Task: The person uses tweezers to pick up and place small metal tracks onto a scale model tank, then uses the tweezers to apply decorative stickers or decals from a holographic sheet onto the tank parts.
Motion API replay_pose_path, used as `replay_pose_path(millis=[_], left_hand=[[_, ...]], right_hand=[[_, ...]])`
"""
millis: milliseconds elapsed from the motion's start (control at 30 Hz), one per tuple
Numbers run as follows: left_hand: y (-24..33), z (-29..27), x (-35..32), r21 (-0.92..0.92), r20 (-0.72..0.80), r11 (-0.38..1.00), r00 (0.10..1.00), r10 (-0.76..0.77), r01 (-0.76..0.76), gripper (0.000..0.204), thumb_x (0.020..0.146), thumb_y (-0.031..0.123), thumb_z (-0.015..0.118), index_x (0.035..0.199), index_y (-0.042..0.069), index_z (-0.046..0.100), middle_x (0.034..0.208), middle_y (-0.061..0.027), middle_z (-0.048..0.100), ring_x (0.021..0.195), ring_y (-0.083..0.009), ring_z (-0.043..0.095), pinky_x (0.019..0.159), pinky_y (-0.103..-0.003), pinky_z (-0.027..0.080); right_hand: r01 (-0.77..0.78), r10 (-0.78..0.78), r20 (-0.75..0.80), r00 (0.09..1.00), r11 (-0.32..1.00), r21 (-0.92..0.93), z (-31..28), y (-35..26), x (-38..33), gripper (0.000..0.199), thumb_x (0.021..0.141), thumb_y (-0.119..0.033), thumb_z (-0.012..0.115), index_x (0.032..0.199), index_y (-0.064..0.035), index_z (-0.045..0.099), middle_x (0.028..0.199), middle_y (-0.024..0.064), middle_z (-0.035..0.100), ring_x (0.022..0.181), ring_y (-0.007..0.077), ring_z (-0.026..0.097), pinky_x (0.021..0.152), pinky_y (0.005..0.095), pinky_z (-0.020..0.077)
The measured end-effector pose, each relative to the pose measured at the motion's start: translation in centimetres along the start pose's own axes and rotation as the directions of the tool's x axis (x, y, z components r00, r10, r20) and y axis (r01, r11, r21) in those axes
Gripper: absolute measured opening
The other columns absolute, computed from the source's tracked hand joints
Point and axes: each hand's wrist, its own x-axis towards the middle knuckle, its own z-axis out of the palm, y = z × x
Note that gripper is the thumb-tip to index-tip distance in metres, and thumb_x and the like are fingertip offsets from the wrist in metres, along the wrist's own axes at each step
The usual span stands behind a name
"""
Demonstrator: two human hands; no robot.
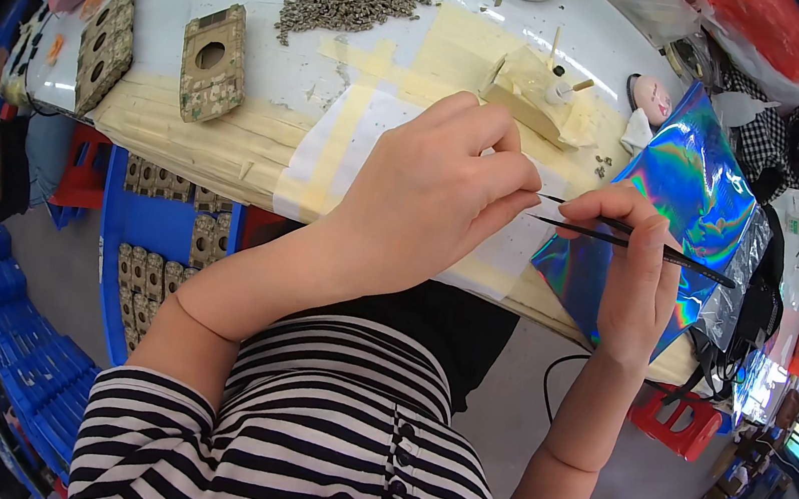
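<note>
Black tweezers [690,264] gripped in right hand [638,291], left hand [433,183] pinched closed — anything held hidden

Slim black tweezers [691,262], prongs slightly parted
Held slantwise in the right hand [635,281], tips near the pinched fingers of the left hand [444,180].

Brightly lit, rainbow glare — edges bowed
</note>
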Motion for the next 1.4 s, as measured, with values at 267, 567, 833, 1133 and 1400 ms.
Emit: replay_pose_path(millis=[267, 567, 833, 1133, 1400], left_hand=[[-0.3, -0.2, -0.1, 0.138, 0.02, 0.99, 1.0, 0.009, -0.012, 0.011, 0.076, 0.004, 0.074, 0.085, 0.004, 0.069, 0.079, -0.0049, 0.056, 0.074, -0.0229, 0.053, 0.066, -0.034, 0.044], [-0.4, -1.2, 0.3, 0.138, 0.079, 0.99, 0.997, -0.024, 0.012, 0.009, 0.076, 0.005, 0.074, 0.081, 0.003, 0.067, 0.078, -0.0059, 0.056, 0.075, -0.0237, 0.053, 0.067, -0.033, 0.043], [2.2, -0.1, 0.1, -0.005, 0.153, 1.0, 0.988, -0.029, 0.031, 0.011, 0.076, 0.005, 0.075, 0.083, 0.003, 0.067, 0.08, -0.0073, 0.06, 0.076, -0.0239, 0.055, 0.067, -0.033, 0.044], [4.3, 2.7, -0.3, -0.191, 0.215, 0.98, 0.976, -0.017, 0.059, 0.024, 0.079, 0.0, 0.072, 0.102, 0.002, 0.065, 0.096, -0.0102, 0.061, 0.088, -0.0229, 0.061, 0.075, -0.033, 0.051], [5.0, 1.4, -1.2, -0.598, 0.372, 0.723, 0.919, -0.132, 0.346, 0.03, 0.09, -0.004, 0.061, 0.119, -0.002, 0.055, 0.12, -0.0121, 0.054, 0.111, -0.0163, 0.057, 0.092, -0.031, 0.051]], right_hand=[[0.03, -0.031, -0.038, 0.999, 0.999, -0.037, -0.8, 0.5, -0.7, 0.052, 0.106, -0.035, 0.034, 0.095, 0.0072, 0.063, 0.093, 0.0128, 0.064, 0.085, 0.0181, 0.064, 0.079, 0.029, 0.0514], [0.123, -0.182, -0.326, 0.928, 0.973, -0.195, -2.4, 0.2, -5.7, 0.066, 0.1, -0.053, 0.04, 0.093, 0.0085, 0.063, 0.092, 0.0164, 0.064, 0.082, 0.0208, 0.062, 0.077, 0.0324, 0.0523], [0.139, -0.415, -0.123, 0.901, 0.547, -0.825, -2.8, 0.9, -9.2, 0.033, 0.093, -0.035, 0.062, 0.09, -0.0027, 0.064, 0.087, 0.015, 0.068, 0.077, 0.028, 0.066, 0.066, 0.0334, 0.0503], [0.059, -0.335, -0.256, 0.907, 0.702, -0.71, -2.5, 0.7, -9.6, 0.053, 0.09, -0.048, 0.059, 0.11, 0.0005, 0.064, 0.1, 0.0142, 0.069, 0.096, 0.0281, 0.063, 0.08, 0.0367, 0.0495], [0.056, -0.377, -0.083, 0.923, 0.343, -0.938, -3.2, 1.0, -12.1, 0.031, 0.073, -0.013, 0.081, 0.076, -0.008, 0.051, 0.103, 0.0155, 0.071, 0.108, 0.0333, 0.063, 0.089, 0.0427, 0.0488]])
